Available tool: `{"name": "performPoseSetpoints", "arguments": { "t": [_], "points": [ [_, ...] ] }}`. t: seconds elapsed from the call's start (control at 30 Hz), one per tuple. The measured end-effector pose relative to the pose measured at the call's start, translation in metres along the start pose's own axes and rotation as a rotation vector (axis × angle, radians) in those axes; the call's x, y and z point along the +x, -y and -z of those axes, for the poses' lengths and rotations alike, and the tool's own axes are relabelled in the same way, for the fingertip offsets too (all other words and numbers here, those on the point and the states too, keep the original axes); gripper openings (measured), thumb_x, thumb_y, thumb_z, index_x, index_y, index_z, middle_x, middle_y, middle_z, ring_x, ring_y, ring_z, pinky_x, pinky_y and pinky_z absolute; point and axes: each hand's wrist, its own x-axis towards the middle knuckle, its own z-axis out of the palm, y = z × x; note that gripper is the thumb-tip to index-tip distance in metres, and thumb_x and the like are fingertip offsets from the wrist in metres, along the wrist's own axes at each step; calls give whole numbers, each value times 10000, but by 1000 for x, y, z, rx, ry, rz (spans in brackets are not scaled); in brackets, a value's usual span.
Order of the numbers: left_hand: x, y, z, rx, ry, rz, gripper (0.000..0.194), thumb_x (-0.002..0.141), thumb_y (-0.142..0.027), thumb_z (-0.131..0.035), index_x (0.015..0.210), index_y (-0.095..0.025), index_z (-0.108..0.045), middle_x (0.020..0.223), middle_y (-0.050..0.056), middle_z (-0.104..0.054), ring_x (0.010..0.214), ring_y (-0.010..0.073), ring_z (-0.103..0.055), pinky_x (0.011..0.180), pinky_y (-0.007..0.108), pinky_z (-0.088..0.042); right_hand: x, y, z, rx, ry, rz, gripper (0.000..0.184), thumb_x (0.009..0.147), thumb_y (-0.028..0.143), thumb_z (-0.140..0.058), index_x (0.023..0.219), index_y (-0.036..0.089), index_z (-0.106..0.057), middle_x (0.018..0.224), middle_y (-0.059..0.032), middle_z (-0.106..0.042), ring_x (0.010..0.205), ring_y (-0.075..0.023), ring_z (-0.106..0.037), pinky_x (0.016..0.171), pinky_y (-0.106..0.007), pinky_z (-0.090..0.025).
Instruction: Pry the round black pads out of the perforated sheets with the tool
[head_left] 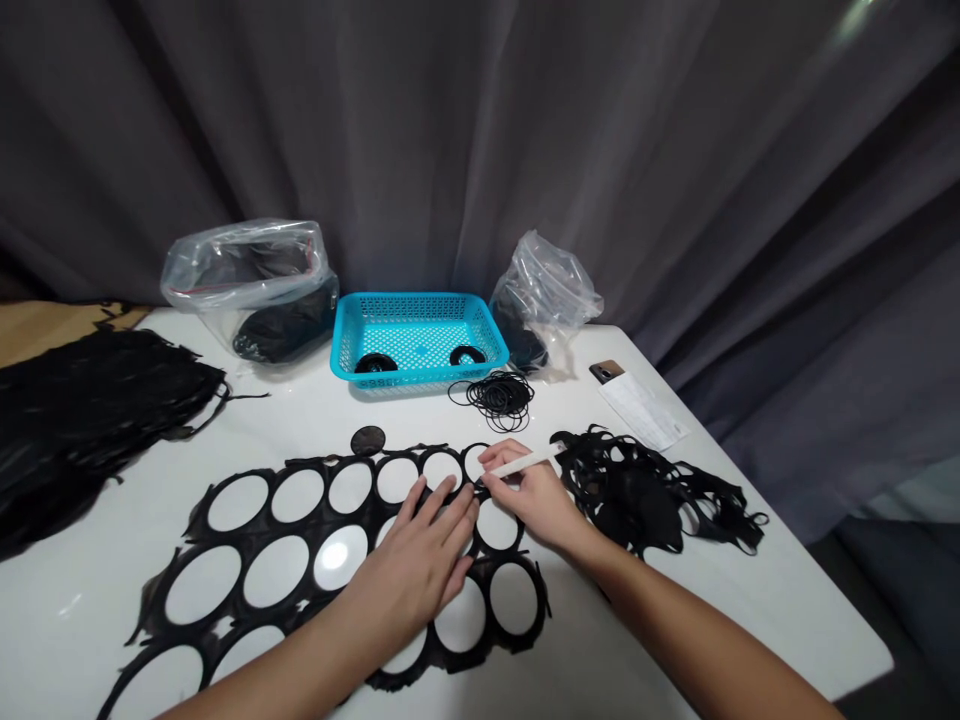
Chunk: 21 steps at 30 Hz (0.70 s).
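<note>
A black rubber-like sheet [319,522] with rows of large round holes lies on the white table. My left hand [431,545] rests flat on it, fingers spread and pressing near the upper right holes. Between the fingers of my right hand [529,497] is a slim white pen-like tool [523,462]. Its lower end is at the sheet's top right hole, close to my left fingertips; what the tip touches is too small to make out. Above the sheet lies a loose black disc [368,440].
A blue basket [420,383] with black rings stands behind, between two clear plastic bags [244,275] [551,280]. Thin black rings [502,400] lie in front of it. Black scraps [645,495] are at right, stacked black sheets [90,420] at left, and white paper [643,410] near the right edge.
</note>
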Motion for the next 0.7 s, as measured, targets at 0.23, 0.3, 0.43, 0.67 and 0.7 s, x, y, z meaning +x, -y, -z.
{"name": "performPoseSetpoints", "arguments": {
  "t": [0.23,0.3,0.43,0.67,0.7],
  "points": [
    [2,-1,0,13,13,12,436,1044,-360,-401,1405,-154,-532,1474,92,-537,1383,318,-426,1189,496,-144,-2,-2,0,-48,1,51,161,895,205,-558,734,216,-561,1009,-54,-643,957,-190,-635,848,-314,-479],
    [2,-1,-2,8,6,13,442,1043,-367,-407,1410,-154,-529,1468,91,-544,1379,315,-432,1192,487,-129,-6,-1,-5,-132,6,112,160,917,187,-532,763,220,-562,1035,-65,-648,972,-199,-631,850,-325,-487],
    [2,-1,-4,-14,-28,16,435,1021,-356,-448,1392,-150,-541,1450,90,-561,1369,313,-443,1196,480,-101,-12,-1,-13,-505,77,360,135,936,129,-495,943,201,-609,1052,-124,-683,1015,-265,-590,894,-405,-451],
    [3,0,3,-72,16,26,417,1020,-327,-453,1389,-148,-531,1447,101,-559,1377,329,-441,1169,521,-223,27,-22,71,-777,-432,22,176,926,183,-462,895,152,-633,831,-137,-690,802,-275,-597,775,-392,-411],
    [3,-1,4,-83,24,29,415,1015,-322,-461,1385,-146,-531,1447,108,-557,1376,337,-442,1163,533,-240,31,-24,82,-681,-482,-49,175,930,225,-476,888,164,-635,821,-120,-698,780,-262,-606,753,-373,-416]
  ]
}}
